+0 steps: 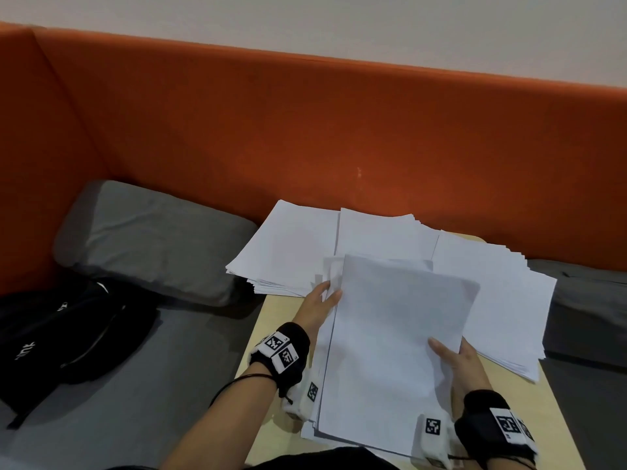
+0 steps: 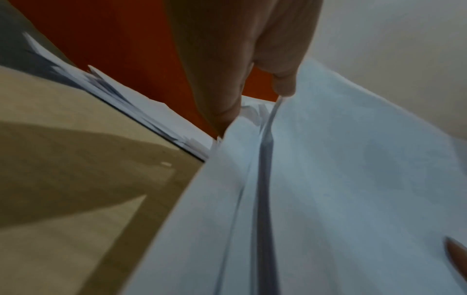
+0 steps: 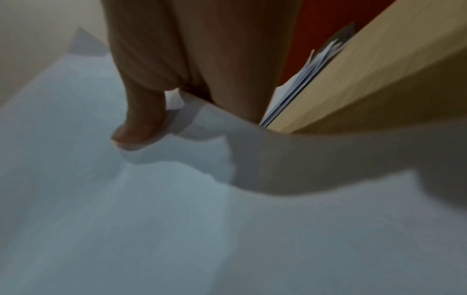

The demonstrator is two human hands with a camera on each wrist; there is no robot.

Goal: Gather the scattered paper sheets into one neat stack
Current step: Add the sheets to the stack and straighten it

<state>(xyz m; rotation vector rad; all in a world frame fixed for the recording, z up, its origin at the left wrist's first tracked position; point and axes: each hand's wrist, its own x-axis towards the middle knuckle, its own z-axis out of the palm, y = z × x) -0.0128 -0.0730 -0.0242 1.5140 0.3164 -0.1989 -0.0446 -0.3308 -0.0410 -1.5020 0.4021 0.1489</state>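
Paper sheets (image 1: pixel 400 337) fill the head view at about 5 o'clock: you hold a bundle of them up, tilted, over the near part of the wooden table (image 1: pixel 271 337). Your left hand (image 1: pixel 317 308) grips the bundle's left edge with thumb and fingers curled round it; your right hand (image 1: pixel 463 362) clamps the right edge, thumb on top. Looser piles of paper (image 1: pixel 291 245) lie fanned across the table's far side, from 12 to 3 o'clock of the bundle. At 9 o'clock a grey cushion (image 1: pixel 152 239) and a black bag (image 1: pixel 68 330) rest on the orange sofa (image 1: pixel 305 130).

From the left wrist, your fingers (image 2: pixel 283 79) pinch the sheets' edge at 12 o'clock; the tabletop spreads to 8 o'clock.

From the right wrist, your thumb (image 3: pixel 141 123) presses onto the top sheet at 10 o'clock, fingers underneath, the table edge at 2 o'clock.
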